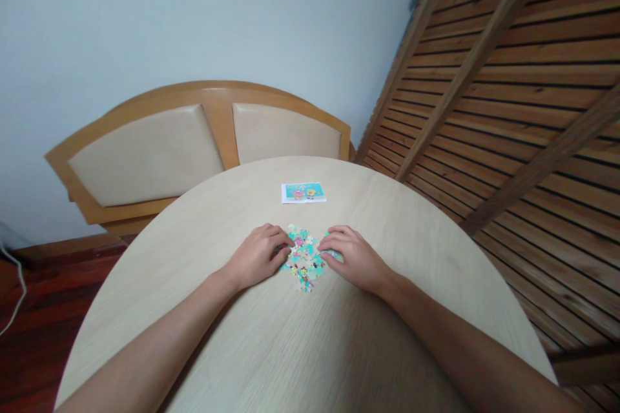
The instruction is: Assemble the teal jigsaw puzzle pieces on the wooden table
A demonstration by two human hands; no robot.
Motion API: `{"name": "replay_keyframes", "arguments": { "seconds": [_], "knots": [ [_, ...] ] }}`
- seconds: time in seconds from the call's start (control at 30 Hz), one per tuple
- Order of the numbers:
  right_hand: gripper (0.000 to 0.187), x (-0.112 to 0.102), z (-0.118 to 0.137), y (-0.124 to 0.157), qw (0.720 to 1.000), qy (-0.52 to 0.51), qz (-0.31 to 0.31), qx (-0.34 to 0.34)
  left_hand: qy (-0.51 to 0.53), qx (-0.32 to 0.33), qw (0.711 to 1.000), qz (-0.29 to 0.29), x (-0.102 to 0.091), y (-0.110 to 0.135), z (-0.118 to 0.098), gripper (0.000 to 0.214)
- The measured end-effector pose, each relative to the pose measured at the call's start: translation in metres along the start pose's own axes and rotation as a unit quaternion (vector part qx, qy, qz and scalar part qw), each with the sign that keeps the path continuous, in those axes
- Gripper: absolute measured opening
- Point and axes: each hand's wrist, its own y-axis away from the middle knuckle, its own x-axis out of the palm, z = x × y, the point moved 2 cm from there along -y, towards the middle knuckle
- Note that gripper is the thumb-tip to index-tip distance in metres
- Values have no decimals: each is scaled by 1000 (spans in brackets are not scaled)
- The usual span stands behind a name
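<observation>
A loose pile of small jigsaw puzzle pieces [304, 257] lies on the round wooden table [232, 348], mostly turquoise and pale with bits of pink and yellow. My left hand [261, 255] rests at the pile's left edge, its fingers loosely curved, thumb and forefinger apart, touching the outer pieces. From the right side, my right hand [356, 259] reaches over the edge of the pile with fingers bent and spread. Neither hand visibly holds a piece, though some pieces are hidden under the fingers. Beyond the pile lies a picture card [305, 192] with cartoon figures on turquoise.
Behind the table stands a wooden headboard [217, 116] with cream padded panels, against a pale wall [217, 13]. Slatted wooden boards [513, 90] lean at the right, close to the table's edge. A white cable [22, 284] hangs over the dark floor at the left.
</observation>
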Motion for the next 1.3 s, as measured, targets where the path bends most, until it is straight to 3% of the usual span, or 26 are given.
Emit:
{"name": "replay_keyframes", "arguments": {
  "seconds": [0.2, 0.53, 0.7, 0.83, 1.1, 1.3],
  "knots": [
    [8, 1, 1, -1, 1000, 7, -12, 0, -8, 8, 1000, -4, 8, 1, 0, 20],
    [17, 5, -3, -4, 999, -17, -38, 27, -8, 18, 1000, 11, 7, -1, -4, 13],
    [37, 9, 6, -3, 1000, -4, 29, -2, 5, 5, 1000, 1, 8, -2, -7, 13],
    [39, 8, 9, -2, 997, 10, 74, 5, 27, -11, 999, -12, 7, -2, -7, 16],
    [32, 4, 7, -1, 999, 12, 48, -9, 93, -28, 995, -33, 7, -3, -8, 14],
    [34, 4, 7, -2, 1000, 4, 31, -1, 60, -82, 992, -80, 1, 0, 2, 24]
  ]
}}
